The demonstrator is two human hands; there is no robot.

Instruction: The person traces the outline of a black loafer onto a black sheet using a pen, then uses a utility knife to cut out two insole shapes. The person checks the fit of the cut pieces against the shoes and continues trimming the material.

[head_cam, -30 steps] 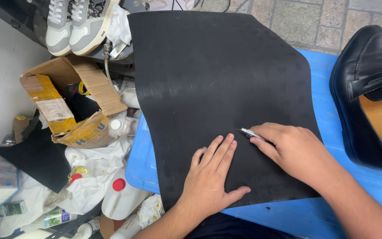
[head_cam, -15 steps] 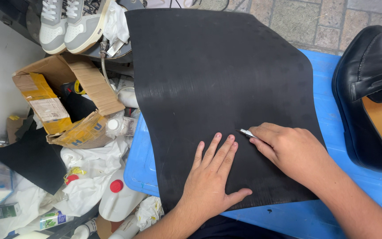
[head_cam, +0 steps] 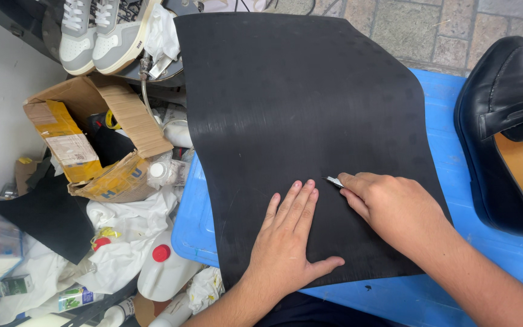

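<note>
Head view: left hand (head_cam: 289, 242) still flat, fingers spread on rubber sheet (head_cam: 298, 121); right hand (head_cam: 388, 206), fingers pinching small blade (head_cam: 334, 181), barely shifted vs 1 s ago, so marking/cut hardly advanced.

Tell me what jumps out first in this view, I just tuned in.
A big black rubber sheet fills the middle, draped over a blue plastic lid. The left hand presses flat on it, while the right hand holds a small blade with its tip on the sheet. A black leather shoe lies at the right edge; an open cardboard box sits among clutter on the left.
</note>
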